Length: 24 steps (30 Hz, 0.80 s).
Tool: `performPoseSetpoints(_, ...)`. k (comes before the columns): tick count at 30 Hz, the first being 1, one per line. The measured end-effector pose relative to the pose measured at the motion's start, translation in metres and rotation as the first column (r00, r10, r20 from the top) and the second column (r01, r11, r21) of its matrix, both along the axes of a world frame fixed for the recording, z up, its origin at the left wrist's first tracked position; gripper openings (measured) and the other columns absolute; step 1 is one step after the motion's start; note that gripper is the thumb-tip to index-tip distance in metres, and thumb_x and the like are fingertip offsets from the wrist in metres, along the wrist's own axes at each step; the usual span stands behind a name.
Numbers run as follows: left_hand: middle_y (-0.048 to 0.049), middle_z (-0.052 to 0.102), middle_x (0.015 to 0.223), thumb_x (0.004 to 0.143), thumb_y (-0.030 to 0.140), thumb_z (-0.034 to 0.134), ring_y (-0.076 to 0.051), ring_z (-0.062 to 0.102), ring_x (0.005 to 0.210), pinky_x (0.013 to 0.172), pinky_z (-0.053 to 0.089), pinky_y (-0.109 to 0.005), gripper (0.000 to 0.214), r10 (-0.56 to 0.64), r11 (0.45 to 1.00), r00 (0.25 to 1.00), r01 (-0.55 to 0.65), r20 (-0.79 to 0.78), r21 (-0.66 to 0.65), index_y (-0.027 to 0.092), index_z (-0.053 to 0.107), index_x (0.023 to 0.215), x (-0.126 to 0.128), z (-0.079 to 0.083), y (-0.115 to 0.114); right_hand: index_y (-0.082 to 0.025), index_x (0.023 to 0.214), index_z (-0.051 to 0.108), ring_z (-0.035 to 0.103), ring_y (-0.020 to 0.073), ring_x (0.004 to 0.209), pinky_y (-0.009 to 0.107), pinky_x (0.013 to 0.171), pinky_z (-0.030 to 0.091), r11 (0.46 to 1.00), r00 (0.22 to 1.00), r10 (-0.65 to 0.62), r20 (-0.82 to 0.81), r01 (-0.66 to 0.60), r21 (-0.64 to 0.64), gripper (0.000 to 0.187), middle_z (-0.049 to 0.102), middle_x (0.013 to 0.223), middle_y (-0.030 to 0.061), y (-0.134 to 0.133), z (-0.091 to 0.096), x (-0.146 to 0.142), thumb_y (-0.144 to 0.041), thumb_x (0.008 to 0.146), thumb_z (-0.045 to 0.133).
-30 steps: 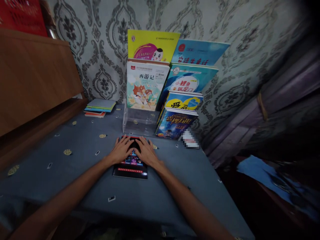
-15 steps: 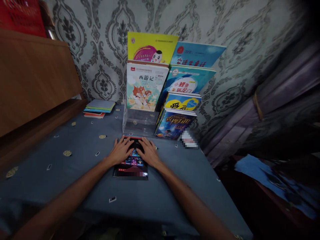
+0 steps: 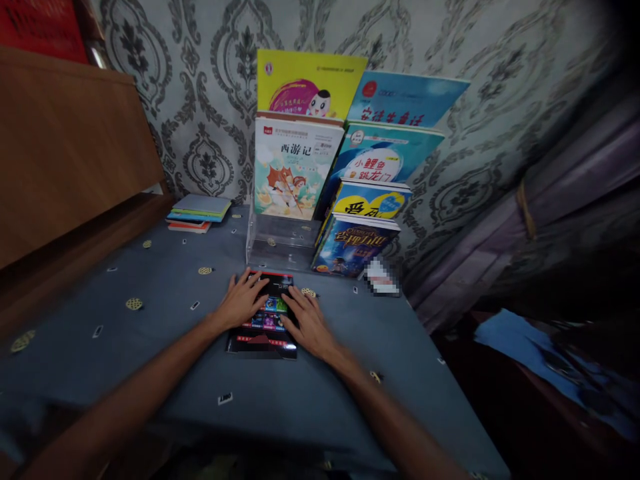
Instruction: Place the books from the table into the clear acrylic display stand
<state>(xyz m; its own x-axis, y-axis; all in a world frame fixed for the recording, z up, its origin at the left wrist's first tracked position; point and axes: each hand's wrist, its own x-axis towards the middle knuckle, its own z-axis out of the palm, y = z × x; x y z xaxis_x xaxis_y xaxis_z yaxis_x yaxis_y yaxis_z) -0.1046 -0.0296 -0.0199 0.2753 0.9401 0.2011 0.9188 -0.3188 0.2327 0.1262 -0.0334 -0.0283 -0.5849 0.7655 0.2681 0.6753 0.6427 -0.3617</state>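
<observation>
Home, on my feed; can't tell which room. I see damask wallpaper across the top, tied-back curtain at right, wooden furniture at left, Chinese children's storybooks mid-frame, patterned tablecloth below.

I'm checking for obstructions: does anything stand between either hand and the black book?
Nothing visible does. The left hand lies over the left side of the black book, the right hand over its right edge, and both appear to touch it.
</observation>
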Motion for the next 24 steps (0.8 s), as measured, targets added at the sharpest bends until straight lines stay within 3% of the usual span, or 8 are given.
performPoseSetpoints(11, -0.0108, 0.046, 0.156, 0.102, 0.045, 0.038, -0.034, 0.033, 0.149, 0.116, 0.031, -0.064, 0.047, -0.003, 1.0, 0.999, 0.004, -0.032, 0.018, 0.025, 0.054, 0.142, -0.001, 0.006, -0.003, -0.025, 0.145, 0.054, 0.039, 0.0287, 0.148, 0.058, 0.12, 0.03, 0.99, 0.989, 0.142, -0.045, -0.143, -0.016, 0.052, 0.05, 0.154, 0.0132, -0.039, 0.008, 0.021, -0.038, 0.095, 0.06)
performPoseSetpoints(17, -0.0111, 0.06, 0.139, 0.103, 0.03, 0.039, -0.027, 0.053, 0.13, 0.112, 0.042, -0.047, 0.037, -0.218, 0.975, 0.971, 0.221, -0.103, 0.023, 0.022, 0.064, 0.13, 0.001, 0.024, -0.012, -0.023, 0.14, 0.058, 0.044, 0.0285, 0.145, 0.059, 0.12, 0.028, 0.985, 0.986, 0.161, -0.052, -0.164, -0.061, 0.048, 0.052, 0.152, 0.0143, -0.043, 0.014, 0.023, -0.036, 0.094, 0.062)
performPoseSetpoints(21, -0.0099, 0.06, 0.139, 0.103, 0.05, 0.041, -0.026, 0.053, 0.13, 0.11, 0.042, -0.044, 0.045, -0.388, 0.921, 0.916, 0.388, -0.101, -0.02, 0.024, 0.061, 0.133, 0.002, 0.032, -0.033, -0.023, 0.14, 0.058, 0.043, 0.0284, 0.145, 0.059, 0.12, 0.028, 0.984, 0.984, 0.167, -0.059, -0.171, -0.054, 0.048, 0.052, 0.151, 0.0146, -0.042, 0.013, 0.023, -0.034, 0.093, 0.062)
performPoseSetpoints(24, -0.011, 0.052, 0.151, 0.094, 0.072, 0.041, -0.03, 0.042, 0.143, 0.119, 0.031, -0.049, 0.071, -0.459, 0.888, 0.882, 0.458, -0.105, -0.037, 0.024, 0.05, 0.145, 0.003, 0.028, -0.055, -0.023, 0.139, 0.059, 0.043, 0.0283, 0.145, 0.059, 0.12, 0.028, 0.984, 0.982, 0.169, -0.078, -0.173, -0.039, 0.047, 0.053, 0.151, 0.0142, -0.042, 0.01, 0.023, -0.034, 0.094, 0.061)
